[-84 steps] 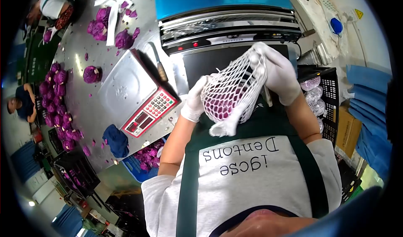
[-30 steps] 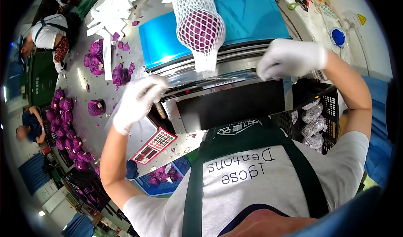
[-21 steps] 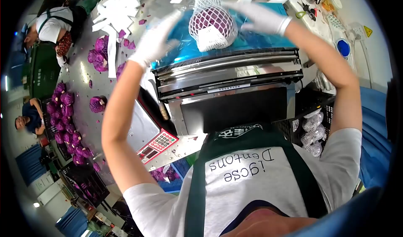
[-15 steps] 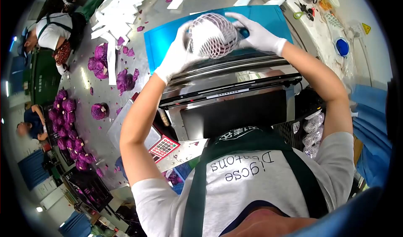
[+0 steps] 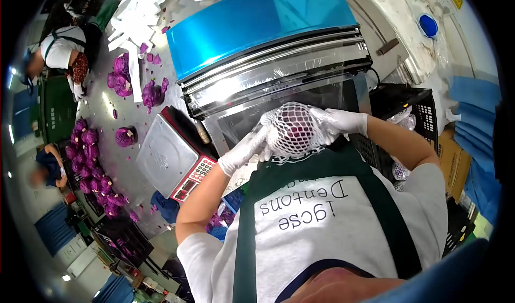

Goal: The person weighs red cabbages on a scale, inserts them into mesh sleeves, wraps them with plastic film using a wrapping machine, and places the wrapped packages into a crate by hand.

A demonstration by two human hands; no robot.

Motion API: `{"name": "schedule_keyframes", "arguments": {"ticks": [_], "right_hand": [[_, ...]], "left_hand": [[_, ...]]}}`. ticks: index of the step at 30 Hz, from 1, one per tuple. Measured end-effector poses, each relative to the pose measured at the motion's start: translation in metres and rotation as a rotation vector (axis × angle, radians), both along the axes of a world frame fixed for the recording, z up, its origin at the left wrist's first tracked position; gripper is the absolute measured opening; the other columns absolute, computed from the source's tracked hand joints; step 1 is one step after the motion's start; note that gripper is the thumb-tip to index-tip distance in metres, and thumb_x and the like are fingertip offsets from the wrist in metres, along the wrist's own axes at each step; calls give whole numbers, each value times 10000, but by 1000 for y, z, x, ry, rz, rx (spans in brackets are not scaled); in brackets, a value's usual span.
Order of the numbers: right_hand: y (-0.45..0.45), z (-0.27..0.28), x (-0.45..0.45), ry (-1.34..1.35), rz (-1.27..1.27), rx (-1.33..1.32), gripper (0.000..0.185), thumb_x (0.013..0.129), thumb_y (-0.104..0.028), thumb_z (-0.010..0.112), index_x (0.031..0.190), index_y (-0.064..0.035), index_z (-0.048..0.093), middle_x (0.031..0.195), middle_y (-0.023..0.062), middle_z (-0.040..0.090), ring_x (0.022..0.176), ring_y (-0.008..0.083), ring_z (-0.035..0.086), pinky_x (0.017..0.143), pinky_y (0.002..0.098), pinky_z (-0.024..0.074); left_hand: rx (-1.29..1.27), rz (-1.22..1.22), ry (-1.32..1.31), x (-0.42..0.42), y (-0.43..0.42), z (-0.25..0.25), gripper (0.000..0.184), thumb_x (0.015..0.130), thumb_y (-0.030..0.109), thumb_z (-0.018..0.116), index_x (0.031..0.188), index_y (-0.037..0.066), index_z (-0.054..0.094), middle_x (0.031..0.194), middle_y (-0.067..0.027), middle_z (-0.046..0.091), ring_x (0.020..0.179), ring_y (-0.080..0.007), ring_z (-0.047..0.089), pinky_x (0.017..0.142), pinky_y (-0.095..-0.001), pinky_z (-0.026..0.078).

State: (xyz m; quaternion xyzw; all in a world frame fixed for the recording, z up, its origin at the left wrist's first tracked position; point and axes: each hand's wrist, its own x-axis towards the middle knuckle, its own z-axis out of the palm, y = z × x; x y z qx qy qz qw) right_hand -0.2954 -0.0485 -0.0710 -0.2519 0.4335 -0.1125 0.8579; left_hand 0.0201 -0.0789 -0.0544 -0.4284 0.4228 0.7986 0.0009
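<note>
A purple cabbage in white net (image 5: 295, 131) is held close in front of the dark green apron (image 5: 335, 163). White-gloved, my left hand (image 5: 248, 148) grips its left side, while my right hand (image 5: 340, 122) clasps the right side. Clear film stretches from around the cabbage up to the wrapping machine (image 5: 279, 69), which has a blue top (image 5: 257, 26). Parts of the fingers are hidden behind the cabbage and film.
Left of the machine are a scale (image 5: 167, 155), a knife handle (image 5: 202, 132) and loose cabbages (image 5: 125, 136). More cabbages (image 5: 88, 161) line the table's far left. A black crate (image 5: 424, 115) is at right. Two people (image 5: 63, 48) (image 5: 49, 163) are at left.
The netted cabbage went onto the machine's blue top, was taken up by both hands, and has now come down toward the apron, with film trailing from the machine.
</note>
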Motion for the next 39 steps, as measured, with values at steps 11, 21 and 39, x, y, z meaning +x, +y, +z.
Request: {"name": "schedule_keyframes", "arguments": {"ticks": [11,21,39], "right_hand": [[82,21,-18,796,-119,-1386,153,795,-149,692,907,-45,705,1062,48,653,1067,242,523,947,370,402],[117,50,-17,-70,-860,-455,240,991,-148,429,782,-44,488,596,-19,439,589,78,482,648,236,452],[183,-109,105,154,-675,-410,388,955,-285,536,1254,-39,567,1156,98,644,1064,228,601,954,339,459]], "left_hand": [[-1160,-49,-306,38,59,29,210,932,172,598,962,-16,686,900,-65,692,895,-155,624,831,-295,478],[266,773,389,56,80,68,554,1029,362,374,523,184,232,453,55,230,389,-94,210,443,-273,236],[-1130,-442,258,-12,107,-134,352,881,203,581,1184,24,605,1101,-113,672,968,-194,652,868,-339,519]]}}
